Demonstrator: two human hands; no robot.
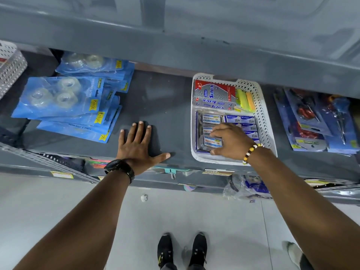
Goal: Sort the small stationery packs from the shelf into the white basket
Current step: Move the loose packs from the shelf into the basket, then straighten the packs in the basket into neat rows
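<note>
The white perforated basket (263,117) stands on the grey shelf (161,106), right of centre. Inside lie red and silver boxes (213,90) at the back, green and orange sticky pads (245,100) beside them, and rows of small blue and white stationery packs (211,118) at the front. My right hand (231,139) reaches into the basket's front part, with fingers and thumb closed around one small pack (211,142). My left hand (137,145) lies flat, fingers spread, on the bare shelf left of the basket and holds nothing.
Blue blister cards of clear tape rolls (64,98) lie stacked at the left. Blue carded tools (315,117) lie right of the basket. Another white perforated basket (9,69) sits at the far left. An upper shelf (175,36) overhangs. Below are a lower shelf and floor.
</note>
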